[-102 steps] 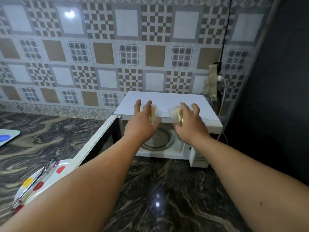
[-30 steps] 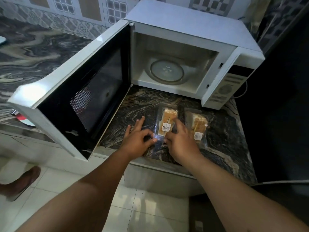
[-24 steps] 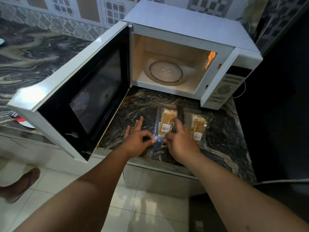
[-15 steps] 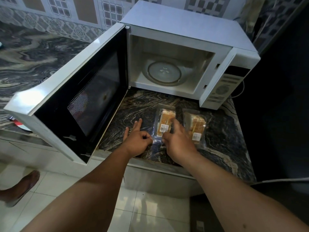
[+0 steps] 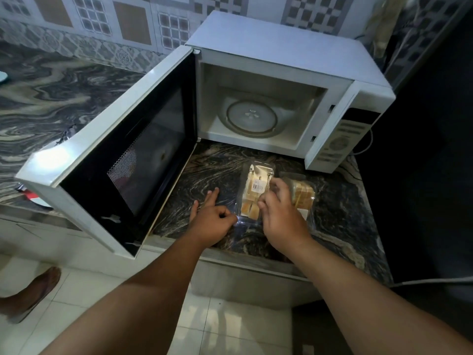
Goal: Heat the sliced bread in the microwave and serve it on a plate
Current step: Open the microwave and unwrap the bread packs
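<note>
A white microwave [image 5: 281, 55] stands on the dark marbled counter [image 5: 204, 172], its door [image 5: 122, 155] swung wide to the left. Inside, the glass turntable [image 5: 252, 116] is bare.

Two clear packs of sliced bread lie flat on the counter just in front of the microwave, side by side. The left pack [image 5: 252, 193] carries a white barcode label; the right pack [image 5: 303, 193] sits just beside it, partly hidden by the right hand.

The left hand [image 5: 212, 221] rests on the counter at the left pack's near corner — thumb and bent fingers pinched on the plastic edge, two fingers stretched out flat toward the door. The right hand [image 5: 281, 213] is over the seam between the packs, fingers curled and gripping the right side of the left pack's wrapper; how firmly, I cannot tell.

At the far left, a red-and-white plate [image 5: 33, 197] peeks out from under the door. Below the counter edge lies pale tiled floor [image 5: 230, 326], with a brown shoe [image 5: 33, 290] at the left.
</note>
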